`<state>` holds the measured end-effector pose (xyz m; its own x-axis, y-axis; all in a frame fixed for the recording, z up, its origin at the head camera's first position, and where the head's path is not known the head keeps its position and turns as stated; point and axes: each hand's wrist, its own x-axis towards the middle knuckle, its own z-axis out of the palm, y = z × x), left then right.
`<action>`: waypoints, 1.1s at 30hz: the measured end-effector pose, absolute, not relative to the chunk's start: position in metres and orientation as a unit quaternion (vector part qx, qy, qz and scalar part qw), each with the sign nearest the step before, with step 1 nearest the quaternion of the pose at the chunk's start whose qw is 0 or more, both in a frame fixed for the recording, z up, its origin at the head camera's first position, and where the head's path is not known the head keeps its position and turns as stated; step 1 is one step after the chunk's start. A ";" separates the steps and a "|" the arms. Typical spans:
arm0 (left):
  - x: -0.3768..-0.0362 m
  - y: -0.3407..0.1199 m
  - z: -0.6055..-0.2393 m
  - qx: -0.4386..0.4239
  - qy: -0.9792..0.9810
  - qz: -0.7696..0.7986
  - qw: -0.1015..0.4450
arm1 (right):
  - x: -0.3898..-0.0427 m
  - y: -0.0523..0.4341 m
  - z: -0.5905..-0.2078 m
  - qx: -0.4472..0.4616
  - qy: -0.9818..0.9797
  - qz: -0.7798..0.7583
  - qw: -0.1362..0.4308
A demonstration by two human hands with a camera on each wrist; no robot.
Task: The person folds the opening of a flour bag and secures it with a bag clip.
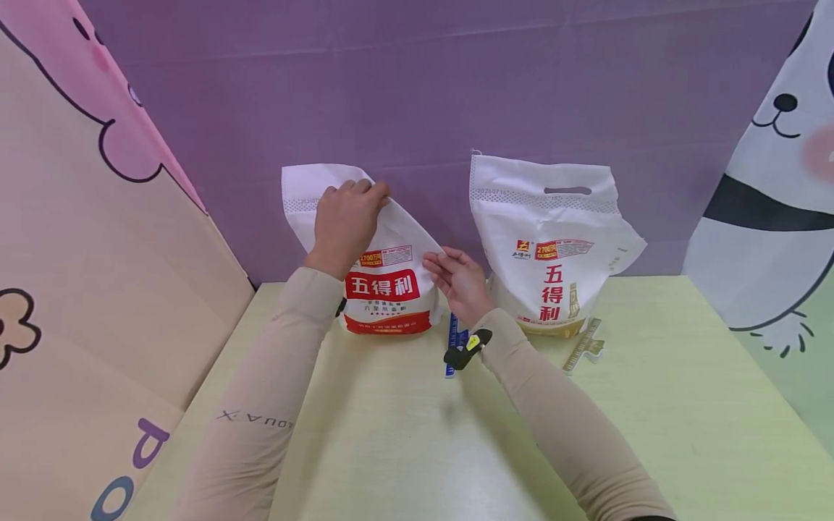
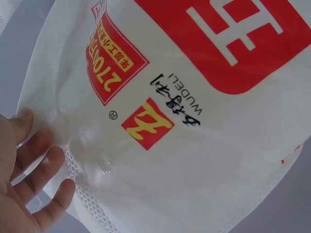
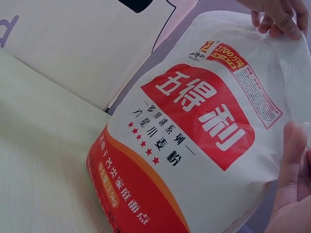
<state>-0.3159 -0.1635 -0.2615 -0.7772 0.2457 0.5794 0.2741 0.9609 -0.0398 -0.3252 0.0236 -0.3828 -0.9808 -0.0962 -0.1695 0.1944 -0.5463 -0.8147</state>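
Together, our left hand (image 1: 347, 221) and right hand (image 1: 464, 284) pinch the top and side edges of the red-labelled flour bag (image 1: 383, 285), upright on the table (image 1: 384, 449) beside another bag (image 1: 554, 217); contents stay hidden.

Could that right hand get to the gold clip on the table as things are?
Probably yes: the gold clip lies uncovered beside the right bag, and nothing seems to block the way. The right hand is at the edge of the left bag, so it would first have to leave.
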 end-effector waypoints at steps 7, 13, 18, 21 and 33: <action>-0.315 -0.162 -0.260 -0.132 -0.942 -0.023 0.309 | -0.324 0.023 -0.382 0.053 0.469 -0.878 0.080; -0.314 -0.162 -0.260 -0.130 -0.942 -0.035 0.308 | -0.323 0.025 -0.384 0.051 0.472 -0.876 0.082; -0.313 -0.162 -0.260 -0.130 -0.941 -0.043 0.308 | -0.323 0.026 -0.386 0.050 0.476 -0.874 0.084; -0.313 -0.162 -0.260 -0.131 -0.940 -0.049 0.310 | -0.322 0.027 -0.386 0.052 0.475 -0.875 0.083; -0.312 -0.164 -0.260 -0.134 -0.938 -0.068 0.313 | -0.317 0.036 -0.399 0.056 0.477 -0.873 0.082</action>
